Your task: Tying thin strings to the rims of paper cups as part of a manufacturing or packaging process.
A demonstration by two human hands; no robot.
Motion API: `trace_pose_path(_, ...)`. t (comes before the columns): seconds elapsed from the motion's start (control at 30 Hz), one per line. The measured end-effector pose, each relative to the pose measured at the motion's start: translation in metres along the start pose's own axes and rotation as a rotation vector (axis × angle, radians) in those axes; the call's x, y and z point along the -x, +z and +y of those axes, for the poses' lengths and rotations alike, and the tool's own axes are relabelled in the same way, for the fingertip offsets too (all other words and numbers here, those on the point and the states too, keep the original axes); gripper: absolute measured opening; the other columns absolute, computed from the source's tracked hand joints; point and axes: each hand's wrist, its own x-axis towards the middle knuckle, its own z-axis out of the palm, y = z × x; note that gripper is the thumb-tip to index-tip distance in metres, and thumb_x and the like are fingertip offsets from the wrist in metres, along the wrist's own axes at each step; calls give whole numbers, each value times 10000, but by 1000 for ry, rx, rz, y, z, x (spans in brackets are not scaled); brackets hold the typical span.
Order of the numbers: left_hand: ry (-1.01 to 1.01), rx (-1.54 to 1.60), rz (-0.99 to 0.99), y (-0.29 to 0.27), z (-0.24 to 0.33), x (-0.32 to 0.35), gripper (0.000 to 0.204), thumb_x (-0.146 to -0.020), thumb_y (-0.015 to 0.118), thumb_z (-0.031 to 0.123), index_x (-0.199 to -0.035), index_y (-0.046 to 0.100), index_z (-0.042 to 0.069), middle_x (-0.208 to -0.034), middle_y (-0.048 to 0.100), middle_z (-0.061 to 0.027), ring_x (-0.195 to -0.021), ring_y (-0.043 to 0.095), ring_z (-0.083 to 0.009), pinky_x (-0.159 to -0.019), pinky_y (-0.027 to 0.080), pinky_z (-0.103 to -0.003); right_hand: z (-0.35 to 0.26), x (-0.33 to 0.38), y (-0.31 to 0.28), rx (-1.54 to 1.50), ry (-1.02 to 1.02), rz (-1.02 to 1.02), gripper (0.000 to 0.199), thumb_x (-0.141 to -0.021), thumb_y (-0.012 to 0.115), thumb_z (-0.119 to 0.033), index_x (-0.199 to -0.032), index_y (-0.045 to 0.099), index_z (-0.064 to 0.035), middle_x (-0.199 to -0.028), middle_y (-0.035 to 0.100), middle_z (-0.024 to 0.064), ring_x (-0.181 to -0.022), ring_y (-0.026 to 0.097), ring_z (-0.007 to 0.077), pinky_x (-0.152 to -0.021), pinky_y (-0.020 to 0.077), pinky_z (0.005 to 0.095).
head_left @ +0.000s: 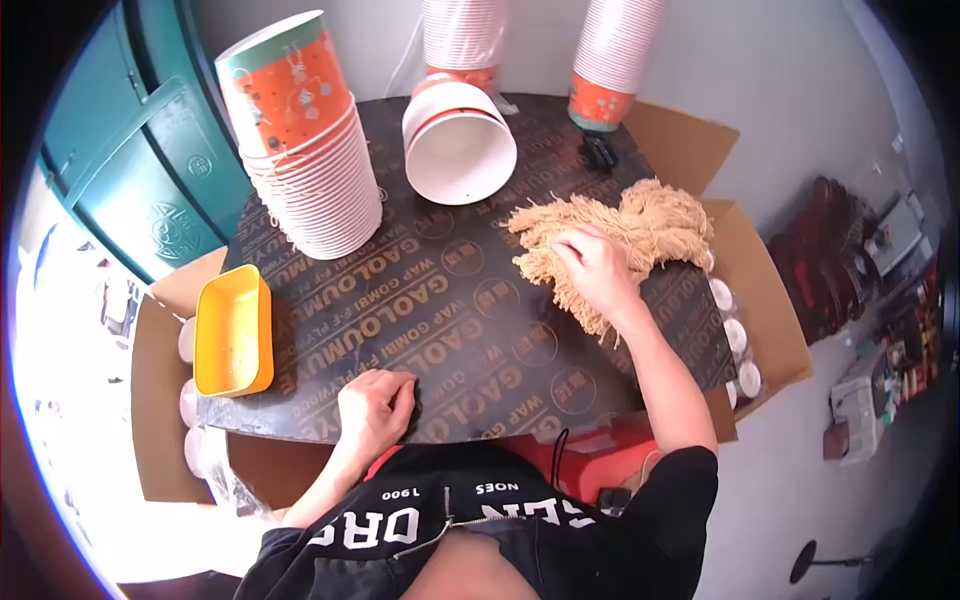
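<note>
My right hand (pixel 598 268) is closed on a bundle of tan twine (pixel 665 220), thumb and fingers pinched together over its loose ends. The bundle spreads across the right side of the dark round table (pixel 420 330). Resting at the near table edge, my left hand (pixel 375 408) is curled into a loose fist, with nothing visible in it. Left of it stands a yellow rectangular tub (pixel 208 335) with small specks inside. Farther back on the left is a tall stack of paper buckets (pixel 310 190), with thin strands hanging on its sides.
A white-lined paper bucket (pixel 462 160) lies on its side at the back. Two more bucket stacks (pixel 463 35) (pixel 615 60) stand behind it. A small black object (pixel 600 152) sits near the right stack. Open cardboard boxes (pixel 160 420) (pixel 765 300) flank the table.
</note>
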Motion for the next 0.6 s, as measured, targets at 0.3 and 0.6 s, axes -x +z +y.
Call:
trace_pose_path(0.3, 42, -31, -23, -10, -8, -3, 74, -819, 679, 96, -809, 712, 30, -720, 676, -128, -705, 668, -316, -652, 531, -403, 3, -131, 70, 40, -209, 416, 304, -797, 674, 12, -1072, 548, 1, -1047, 578, 182, -984, 604, 368, -829, 510, 447)
trace_pose_path(0.6, -3, 41, -6, -10, -8, -1, 83, -812, 661, 55, -843, 731, 21, -763, 694, -146, -719, 683, -320, -652, 537, -384, 9, -151, 81, 153, -74, 366, 141, -899, 608, -142, -976, 546, -42, -954, 627, 186, -842, 649, 408, -727, 534, 498)
